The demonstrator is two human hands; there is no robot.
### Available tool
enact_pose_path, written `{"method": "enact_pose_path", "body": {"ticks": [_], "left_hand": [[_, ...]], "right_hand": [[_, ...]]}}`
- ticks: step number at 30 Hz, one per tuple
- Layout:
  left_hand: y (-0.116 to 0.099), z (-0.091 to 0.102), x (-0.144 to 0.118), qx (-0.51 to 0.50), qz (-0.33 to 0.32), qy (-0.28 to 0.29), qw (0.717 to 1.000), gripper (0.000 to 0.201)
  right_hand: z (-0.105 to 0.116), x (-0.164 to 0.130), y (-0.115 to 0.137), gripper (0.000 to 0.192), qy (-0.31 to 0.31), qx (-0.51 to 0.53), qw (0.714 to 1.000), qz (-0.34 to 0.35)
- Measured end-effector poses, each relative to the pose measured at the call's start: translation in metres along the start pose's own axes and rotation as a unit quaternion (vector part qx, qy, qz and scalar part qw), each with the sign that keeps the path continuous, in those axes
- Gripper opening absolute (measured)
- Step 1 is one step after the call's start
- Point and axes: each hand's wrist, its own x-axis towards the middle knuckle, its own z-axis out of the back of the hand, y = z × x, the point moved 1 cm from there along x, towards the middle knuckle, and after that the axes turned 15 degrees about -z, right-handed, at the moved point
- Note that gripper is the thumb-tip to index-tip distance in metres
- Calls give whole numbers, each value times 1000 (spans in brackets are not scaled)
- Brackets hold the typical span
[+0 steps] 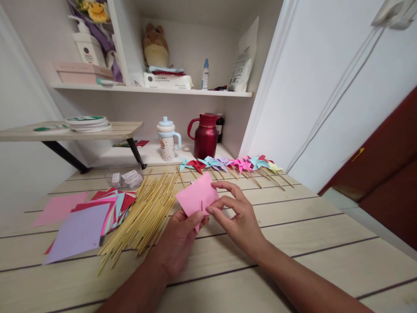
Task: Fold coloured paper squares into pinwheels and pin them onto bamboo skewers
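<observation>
One pink paper square [197, 195], held just above the wooden table [309, 243], tilted with one corner pointing down toward the person. Left hand [182, 237] comes up from below, thumb and fingers pinching the lower corner; right hand [236, 215] reaches in from the right, fingertips nipping the sheet's near edge. Beside them: one heap of bamboo sticks [146, 213], long axes running away and right; one row of finished pinwheels [234, 165], too overlapped to count.

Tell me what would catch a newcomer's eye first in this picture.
Both hands, left hand and right hand, pinch a pink paper square at centre. Left of them lies a heap of wooden sticks; behind, a row of finished paper pinwheels spans the table's far edge.
</observation>
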Motion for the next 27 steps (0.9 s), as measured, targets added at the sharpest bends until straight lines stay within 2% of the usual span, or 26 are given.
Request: {"method": "enact_pose_path", "body": {"ticks": [10, 16, 19, 22, 25, 27], "left_hand": [[1, -8, -3, 35, -34, -29, 998, 27], [2, -8, -3, 51, -30, -52, 997, 28], [3, -4, -4, 106, -19, -73, 991, 28], [3, -1, -4, 154, -7, -88, 984, 24], [3, 1, -5, 161, 5, -68, 985, 24], [3, 0, -5, 163, 21, -49, 985, 26]], "right_hand": [[0, -2, 0, 9, 15, -2, 1000, 20], [3, -2, 2, 3, 8, 9, 1000, 15], [8, 1, 0, 23, -2, 38, 999, -10], [11, 7, -6, 46, 25, 116, 990, -82], [9, 12, -14, 72, 95, 205, 959, -171], [7, 14, -17, 83, 137, 259, 928, -232]]}}
